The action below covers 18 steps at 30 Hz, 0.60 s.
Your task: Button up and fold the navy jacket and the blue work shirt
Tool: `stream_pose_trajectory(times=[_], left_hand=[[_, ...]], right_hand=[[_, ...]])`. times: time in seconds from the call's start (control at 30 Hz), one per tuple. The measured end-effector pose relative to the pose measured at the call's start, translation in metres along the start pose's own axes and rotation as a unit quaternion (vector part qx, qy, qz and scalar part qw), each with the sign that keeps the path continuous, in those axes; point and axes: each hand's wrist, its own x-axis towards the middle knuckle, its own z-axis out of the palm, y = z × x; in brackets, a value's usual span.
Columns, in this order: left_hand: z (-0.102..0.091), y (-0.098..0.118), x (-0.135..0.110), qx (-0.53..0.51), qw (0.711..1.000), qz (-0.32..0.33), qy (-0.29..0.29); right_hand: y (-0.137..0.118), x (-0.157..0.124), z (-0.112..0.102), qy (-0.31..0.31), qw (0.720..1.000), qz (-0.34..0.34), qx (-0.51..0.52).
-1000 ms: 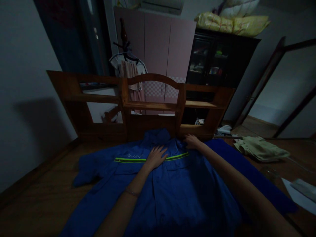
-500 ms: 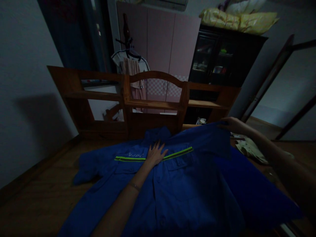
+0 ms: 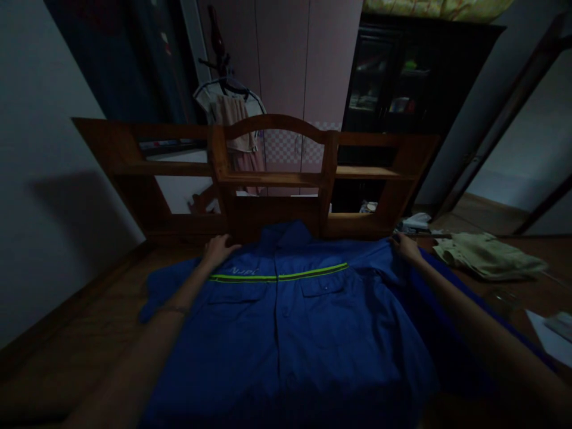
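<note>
A blue short-sleeved work shirt (image 3: 250, 333) lies front side up on a wooden surface, its collar away from me. A yellow-green and dark stripe crosses its chest, with pale lettering above the stripe on the left and flap pockets below. My left hand (image 3: 217, 251) is at the left shoulder of the shirt, thumb and forefinger apart; its other fingers are partly hidden. At the far right shoulder and sleeve, my right hand (image 3: 406, 247) pinches the cloth. Bright blue fabric (image 3: 435, 298) lies under the shirt's right side.
A wooden headboard with shelves (image 3: 277, 179) stands just beyond the collar. Folded pale cloth (image 3: 487, 255) lies at the right, near a clear glass-like object (image 3: 500, 301) and a white sheet (image 3: 552, 339). A wall (image 3: 58, 208) rises on the left.
My left hand has moved from the middle of the chest to the left shoulder. My right hand has lowered the raised right sleeve, which now lies flatter. The view has tilted down.
</note>
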Motion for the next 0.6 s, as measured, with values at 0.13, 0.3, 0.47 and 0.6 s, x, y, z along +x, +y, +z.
stream_pose_trajectory(times=[0.13, 0.3, 0.47, 0.6], left_hand=[[-0.012, -0.046, 0.0, -0.018, 0.993, 0.003, -0.118], [-0.019, -0.054, 0.002, -0.052, 0.991, 0.02, -0.122], [-0.022, -0.06, 0.02, 0.001, 0.999, -0.012, -0.04], [-0.011, -0.054, 0.01, 0.109, 0.994, -0.014, -0.013]], right_hand=[[-0.014, -0.008, 0.0, 0.056, 0.998, 0.022, -0.005], [-0.022, -0.005, -0.019, 0.099, 0.994, -0.004, -0.05], [-0.019, 0.006, -0.033, 0.126, 0.987, -0.016, -0.097], [-0.015, 0.004, -0.021, 0.079, 0.988, -0.016, -0.129]])
